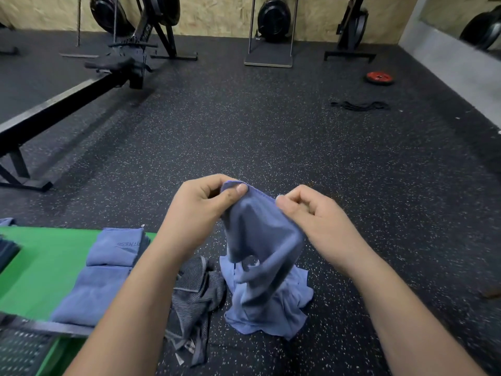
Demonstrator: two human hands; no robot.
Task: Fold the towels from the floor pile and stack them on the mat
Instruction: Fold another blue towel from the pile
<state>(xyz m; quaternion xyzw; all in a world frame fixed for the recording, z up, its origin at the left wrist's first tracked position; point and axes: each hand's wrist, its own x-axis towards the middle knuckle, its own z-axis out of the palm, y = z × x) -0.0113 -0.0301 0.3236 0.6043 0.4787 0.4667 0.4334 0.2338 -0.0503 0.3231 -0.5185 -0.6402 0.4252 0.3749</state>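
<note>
A blue towel [260, 240] hangs between my hands above the speckled floor, its lower part bunched on the ground. My left hand [200, 204] pinches its top edge between thumb and fingers. My right hand [306, 210] grips the same edge a little to the right. A grey striped towel [195, 291] lies crumpled on the floor beside it, partly behind my left forearm. On the green mat [40, 264] at the left lie folded blue towels [108, 270] in a row, and a dark folded stack [6, 253] sits at the mat's far left edge.
A rowing machine [67, 99] stretches across the left floor. More exercise machines [271, 31] stand along the back wall. A red weight plate [379, 77] and black bands [360, 105] lie at the right. A dark perforated object [21, 348] sits bottom left.
</note>
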